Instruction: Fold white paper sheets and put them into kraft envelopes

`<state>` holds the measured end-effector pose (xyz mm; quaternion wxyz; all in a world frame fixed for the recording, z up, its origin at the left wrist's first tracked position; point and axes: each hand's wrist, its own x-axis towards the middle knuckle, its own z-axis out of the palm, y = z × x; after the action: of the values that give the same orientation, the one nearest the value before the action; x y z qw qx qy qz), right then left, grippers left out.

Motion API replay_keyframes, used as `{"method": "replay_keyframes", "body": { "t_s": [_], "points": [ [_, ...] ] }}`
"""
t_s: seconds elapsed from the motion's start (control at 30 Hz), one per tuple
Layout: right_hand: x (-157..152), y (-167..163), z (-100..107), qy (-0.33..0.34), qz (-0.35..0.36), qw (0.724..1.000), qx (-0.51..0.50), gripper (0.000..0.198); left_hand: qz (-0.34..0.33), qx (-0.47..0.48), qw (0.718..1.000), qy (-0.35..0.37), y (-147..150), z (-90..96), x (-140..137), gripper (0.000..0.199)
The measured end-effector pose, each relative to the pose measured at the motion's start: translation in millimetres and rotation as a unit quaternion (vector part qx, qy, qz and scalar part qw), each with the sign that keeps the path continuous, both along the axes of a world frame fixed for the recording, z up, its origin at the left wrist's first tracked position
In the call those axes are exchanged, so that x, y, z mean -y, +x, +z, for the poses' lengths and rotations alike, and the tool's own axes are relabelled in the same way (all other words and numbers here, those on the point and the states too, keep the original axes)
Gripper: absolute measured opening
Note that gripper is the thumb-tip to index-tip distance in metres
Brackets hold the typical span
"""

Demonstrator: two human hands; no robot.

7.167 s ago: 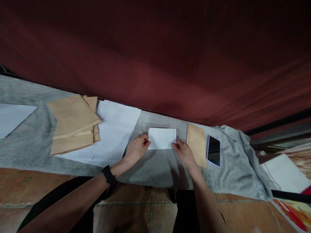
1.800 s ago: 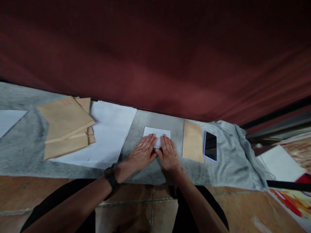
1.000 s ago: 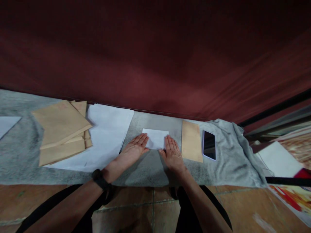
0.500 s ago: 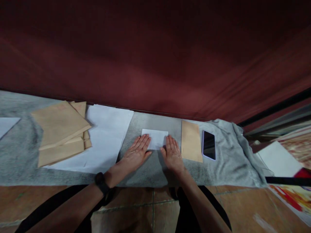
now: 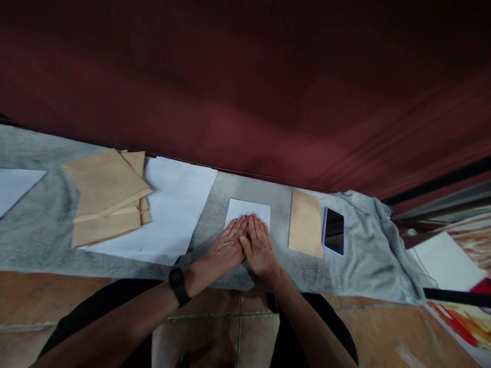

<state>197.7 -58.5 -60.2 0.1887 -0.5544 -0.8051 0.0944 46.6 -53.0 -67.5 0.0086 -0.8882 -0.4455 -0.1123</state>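
A folded white sheet of paper (image 5: 248,207) lies flat on the grey cloth in front of me. My left hand (image 5: 229,240) rests flat on its near part, fingers stretched out and pointing away from me. Beside it, my right hand (image 5: 261,244) also lies flat on the paper, its fingers extended. The two hands touch at the middle, and they hide the near edge of the sheet. To the right of the paper is a brown envelope (image 5: 306,224), apart from both hands.
A phone (image 5: 334,231) lies right of the envelope. On the left, several brown envelopes (image 5: 105,186) overlap a stack of white paper (image 5: 176,204). Another white sheet (image 5: 17,186) is at the far left. The grey cloth (image 5: 368,255) runs along a dark red surface (image 5: 230,128).
Both hands have slid inward from the paper's two sides and now meet over its near middle. The view has shifted slightly.
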Motion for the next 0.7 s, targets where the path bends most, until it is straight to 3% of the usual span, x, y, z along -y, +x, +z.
{"method": "replay_keyframes", "body": {
  "t_s": [0.7],
  "points": [
    [-7,26,-12,0.075,-0.025,0.996,0.047,0.069,0.026,0.010,0.999,-0.021,-1,16.1,0,0.059]
  ]
}}
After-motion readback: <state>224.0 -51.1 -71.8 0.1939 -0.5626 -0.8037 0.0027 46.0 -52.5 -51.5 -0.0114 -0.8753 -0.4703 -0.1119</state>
